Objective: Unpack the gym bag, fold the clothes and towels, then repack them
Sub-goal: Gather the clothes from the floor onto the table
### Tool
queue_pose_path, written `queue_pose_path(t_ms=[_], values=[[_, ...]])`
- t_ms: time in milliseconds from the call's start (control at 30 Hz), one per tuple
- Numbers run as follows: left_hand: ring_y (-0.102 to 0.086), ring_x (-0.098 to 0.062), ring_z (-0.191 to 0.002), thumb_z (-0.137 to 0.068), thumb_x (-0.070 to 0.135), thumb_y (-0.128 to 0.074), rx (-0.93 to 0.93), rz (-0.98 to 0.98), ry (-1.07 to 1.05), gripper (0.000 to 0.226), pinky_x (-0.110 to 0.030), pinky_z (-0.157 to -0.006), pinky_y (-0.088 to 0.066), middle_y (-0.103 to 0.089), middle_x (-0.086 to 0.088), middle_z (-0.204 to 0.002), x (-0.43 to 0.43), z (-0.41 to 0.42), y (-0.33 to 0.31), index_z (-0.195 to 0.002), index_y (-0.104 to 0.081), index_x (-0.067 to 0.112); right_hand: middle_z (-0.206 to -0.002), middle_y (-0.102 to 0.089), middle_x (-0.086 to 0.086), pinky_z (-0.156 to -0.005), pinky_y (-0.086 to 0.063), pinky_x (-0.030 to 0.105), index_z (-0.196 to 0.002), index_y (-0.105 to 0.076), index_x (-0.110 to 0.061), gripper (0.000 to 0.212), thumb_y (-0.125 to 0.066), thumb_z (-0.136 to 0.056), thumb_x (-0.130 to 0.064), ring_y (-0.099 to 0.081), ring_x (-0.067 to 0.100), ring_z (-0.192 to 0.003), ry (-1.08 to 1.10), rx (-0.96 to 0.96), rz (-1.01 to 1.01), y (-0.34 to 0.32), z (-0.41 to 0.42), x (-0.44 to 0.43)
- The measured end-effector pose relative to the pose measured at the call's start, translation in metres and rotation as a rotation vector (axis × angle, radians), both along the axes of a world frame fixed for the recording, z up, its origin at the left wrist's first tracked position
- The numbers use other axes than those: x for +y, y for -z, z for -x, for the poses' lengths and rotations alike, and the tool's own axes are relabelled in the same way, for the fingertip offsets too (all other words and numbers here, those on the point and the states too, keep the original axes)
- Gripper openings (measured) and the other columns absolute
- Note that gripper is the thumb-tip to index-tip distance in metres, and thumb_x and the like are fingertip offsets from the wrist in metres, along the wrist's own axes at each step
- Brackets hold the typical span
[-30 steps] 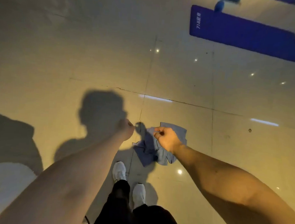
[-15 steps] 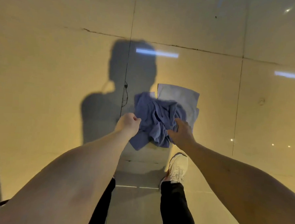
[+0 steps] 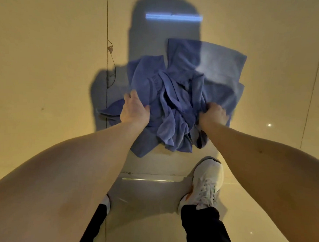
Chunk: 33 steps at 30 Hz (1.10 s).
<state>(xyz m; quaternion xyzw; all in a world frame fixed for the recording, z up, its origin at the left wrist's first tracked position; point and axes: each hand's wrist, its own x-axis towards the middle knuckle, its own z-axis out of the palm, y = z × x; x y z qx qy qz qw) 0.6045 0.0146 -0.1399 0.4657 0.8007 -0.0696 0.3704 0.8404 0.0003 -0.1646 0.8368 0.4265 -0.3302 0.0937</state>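
Note:
A crumpled blue garment (image 3: 171, 106) lies in a heap on the tiled floor, partly over a flat folded light-blue towel (image 3: 219, 68) behind it. My left hand (image 3: 134, 109) grips the left side of the garment, thumb and fingers around the cloth. My right hand (image 3: 213, 114) has its fingers curled into the bunched fabric on the right side. No gym bag is in view.
I stand on a glossy beige tiled floor (image 3: 48, 61) with a cracked joint line to the left. My white shoes (image 3: 206, 185) and dark trouser legs are just below the cloth. My shadow falls over the pile.
I have bent down much closer to the pile. Both hands came down onto the blue garment and took hold of its left and right sides.

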Motion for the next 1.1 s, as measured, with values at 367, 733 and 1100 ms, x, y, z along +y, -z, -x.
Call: queue_pose_path(t_ms=[367,733,1100], values=[[-0.063,-0.036,-0.100,-0.089,0.029,-0.062,-0.169,0.015,-0.131,0.016,-0.034,-0.077,-0.043,-0.067,-0.010,-0.102,0.000,0.019,-0.004,-0.099,-0.067,0.017,-0.121,-0.054,-0.006,-0.095,-0.034,0.020,-0.075,-0.056,-0.008,0.011,-0.062,-0.074,-0.018,-0.038,0.023,-0.120,-0.020,0.417,-0.426,-0.076,0.042,-0.033],[-0.057,-0.027,-0.087,-0.084,0.035,-0.073,-0.242,0.035,-0.246,0.032,-0.037,-0.073,-0.045,-0.056,-0.004,-0.090,-0.015,0.040,0.017,-0.087,-0.047,0.017,-0.135,-0.038,0.009,-0.100,-0.045,0.051,-0.141,-0.033,-0.025,0.079,-0.076,-0.076,-0.022,-0.041,0.036,-0.125,-0.081,0.210,-0.129,-0.005,0.062,-0.039],[-0.048,-0.014,-0.103,-0.079,0.006,-0.076,-0.415,-0.247,-0.139,0.046,-0.021,-0.092,-0.040,-0.042,-0.001,-0.119,-0.017,0.008,0.001,-0.113,-0.048,0.016,-0.167,0.000,0.005,-0.117,-0.025,0.054,-0.158,-0.013,-0.037,0.110,-0.082,-0.072,-0.041,-0.001,0.035,-0.152,-0.143,0.146,0.031,-0.014,-0.011,-0.032]])
